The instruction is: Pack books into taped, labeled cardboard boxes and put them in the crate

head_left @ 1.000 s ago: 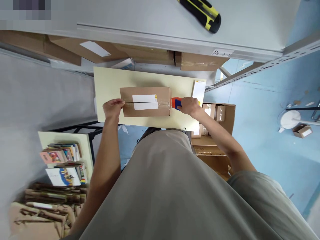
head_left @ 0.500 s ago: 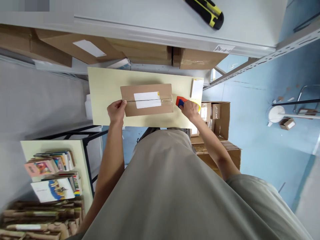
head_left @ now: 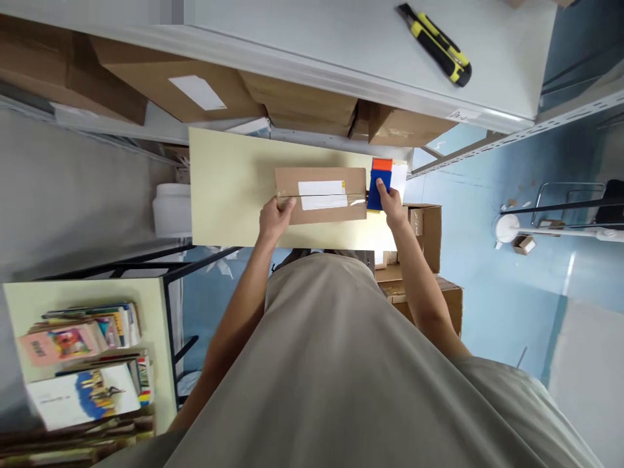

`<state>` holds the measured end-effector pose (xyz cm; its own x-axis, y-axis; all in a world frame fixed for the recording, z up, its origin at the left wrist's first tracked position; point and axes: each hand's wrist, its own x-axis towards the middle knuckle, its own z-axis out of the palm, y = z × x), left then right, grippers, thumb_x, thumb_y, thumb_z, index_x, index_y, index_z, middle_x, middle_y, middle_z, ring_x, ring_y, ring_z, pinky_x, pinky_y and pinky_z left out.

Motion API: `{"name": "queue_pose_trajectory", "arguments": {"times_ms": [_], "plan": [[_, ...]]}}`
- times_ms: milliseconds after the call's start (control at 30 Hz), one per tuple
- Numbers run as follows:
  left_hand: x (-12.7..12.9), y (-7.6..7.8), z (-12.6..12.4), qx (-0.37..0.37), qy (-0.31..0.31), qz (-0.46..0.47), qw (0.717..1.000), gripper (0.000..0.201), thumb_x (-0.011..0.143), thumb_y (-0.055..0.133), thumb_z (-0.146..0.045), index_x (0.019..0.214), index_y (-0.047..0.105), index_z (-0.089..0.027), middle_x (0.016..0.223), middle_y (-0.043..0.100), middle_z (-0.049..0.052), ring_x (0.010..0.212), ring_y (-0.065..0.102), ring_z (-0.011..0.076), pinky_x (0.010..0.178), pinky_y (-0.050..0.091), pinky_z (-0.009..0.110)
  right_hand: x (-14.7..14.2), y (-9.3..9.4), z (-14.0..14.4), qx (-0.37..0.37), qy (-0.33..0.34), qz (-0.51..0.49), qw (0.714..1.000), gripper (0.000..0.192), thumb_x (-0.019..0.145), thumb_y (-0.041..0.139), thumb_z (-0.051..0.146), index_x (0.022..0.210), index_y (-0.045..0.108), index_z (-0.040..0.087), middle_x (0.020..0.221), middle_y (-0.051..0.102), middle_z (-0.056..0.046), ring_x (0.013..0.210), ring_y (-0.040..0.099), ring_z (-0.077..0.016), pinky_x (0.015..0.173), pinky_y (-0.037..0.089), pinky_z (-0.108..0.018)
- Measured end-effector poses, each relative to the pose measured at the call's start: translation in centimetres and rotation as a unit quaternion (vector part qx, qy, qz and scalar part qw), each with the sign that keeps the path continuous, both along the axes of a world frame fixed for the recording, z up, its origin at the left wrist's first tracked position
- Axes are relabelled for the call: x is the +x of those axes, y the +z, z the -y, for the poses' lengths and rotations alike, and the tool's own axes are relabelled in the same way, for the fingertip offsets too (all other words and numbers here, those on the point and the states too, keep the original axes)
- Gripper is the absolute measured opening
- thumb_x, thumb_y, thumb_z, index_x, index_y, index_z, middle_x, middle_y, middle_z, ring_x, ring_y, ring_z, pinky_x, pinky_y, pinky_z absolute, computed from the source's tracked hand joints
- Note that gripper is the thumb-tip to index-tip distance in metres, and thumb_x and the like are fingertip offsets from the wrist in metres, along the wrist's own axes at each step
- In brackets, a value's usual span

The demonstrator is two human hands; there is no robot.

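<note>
On the pale yellow tabletop (head_left: 219,188), one flat cardboard parcel (head_left: 322,211) lies lengthwise, bearing one white label (head_left: 322,194) and a strip of clear tape along its middle seam. The left hand (head_left: 273,218) rests at the parcel's left end, thumb and fingers closed over the corner and pinning it down. The right hand (head_left: 392,207) is closed around one blue and orange tape dispenser (head_left: 379,185), held just beside the parcel's right end; whether the dispenser touches the cardboard cannot be told.

Count of other items: one yellow and black utility knife (head_left: 435,45) on the grey shelf (head_left: 316,32) above, well apart from both hands; one white sheet (head_left: 400,177) partly hidden behind the dispenser; one white tub (head_left: 170,209) just left of the tabletop; at least three brown cartons (head_left: 160,84) stored beneath the shelf; one open carton (head_left: 429,227) beyond the tabletop's right edge; one stack of books (head_left: 82,344) on a second tabletop at lower left, its number too crowded to count.

Risks, as judged: the parcel sits near the tabletop's near edge, so a pull on the tape could drag it off if the left hand slackens. Tape drawn at an angle may wrinkle or miss the seam. The dispenser's cutting edge sits close to the right fingers. The knife lies near the shelf's edge, and a knock to the shelf could bring it down.
</note>
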<state>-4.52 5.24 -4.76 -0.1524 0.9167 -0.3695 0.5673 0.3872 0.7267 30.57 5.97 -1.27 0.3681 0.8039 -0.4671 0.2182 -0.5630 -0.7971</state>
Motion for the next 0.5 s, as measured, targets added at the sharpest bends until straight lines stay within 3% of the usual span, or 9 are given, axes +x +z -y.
{"name": "queue_pose_trajectory", "arguments": {"times_ms": [100, 233, 333, 500], "plan": [[-1.9, 0.3, -0.6, 0.031, -0.033, 0.030, 0.999, 0.029, 0.102, 0.073, -0.049, 0.093, 0.073, -0.021, 0.087, 0.077, 0.006, 0.087, 0.072, 0.0262, 0.085, 0.056, 0.037, -0.7, 1.0, 0.6, 0.042, -0.050, -0.002, 0.998, 0.069, 0.093, 0.067, 0.095, 0.087, 0.060, 0.026, 0.079, 0.064, -0.001, 0.077, 0.065, -0.0181, 0.070, 0.057, -0.033], [-5.8, 0.4, -2.1, 0.143, -0.059, 0.045, 0.987, 0.031, 0.097, 0.081, -0.051, 0.110, 0.080, -0.023, 0.119, 0.081, 0.010, 0.115, 0.073, 0.0307, 0.098, 0.060, 0.042, -3.2, 0.9, 1.4, 0.115, -0.086, -0.012, 0.990, 0.068, 0.095, 0.065, 0.093, 0.097, 0.065, 0.025, 0.090, 0.072, -0.004, 0.090, 0.073, -0.0205, 0.080, 0.063, -0.034], [-8.6, -0.7, -3.0, 0.180, -0.021, 0.011, 0.983, 0.029, 0.086, 0.091, -0.042, 0.106, 0.080, -0.024, 0.127, 0.076, 0.010, 0.118, 0.071, 0.0302, 0.101, 0.062, 0.043, -6.7, -0.8, 2.3, 0.130, -0.091, -0.033, 0.987, 0.069, 0.092, 0.068, 0.092, 0.098, 0.066, 0.024, 0.090, 0.074, -0.004, 0.092, 0.074, -0.0212, 0.080, 0.064, -0.034], [-11.6, -4.5, -2.6, 0.120, 0.065, 0.025, 0.990, 0.017, 0.084, 0.088, -0.025, 0.086, 0.071, -0.022, 0.102, 0.067, 0.004, 0.088, 0.071, 0.0212, 0.094, 0.064, 0.040, -13.4, -5.0, 3.5, 0.103, -0.120, -0.052, 0.986, 0.071, 0.089, 0.065, 0.097, 0.089, 0.059, 0.026, 0.081, 0.072, -0.003, 0.079, 0.069, -0.0194, 0.076, 0.063, -0.035]]}}
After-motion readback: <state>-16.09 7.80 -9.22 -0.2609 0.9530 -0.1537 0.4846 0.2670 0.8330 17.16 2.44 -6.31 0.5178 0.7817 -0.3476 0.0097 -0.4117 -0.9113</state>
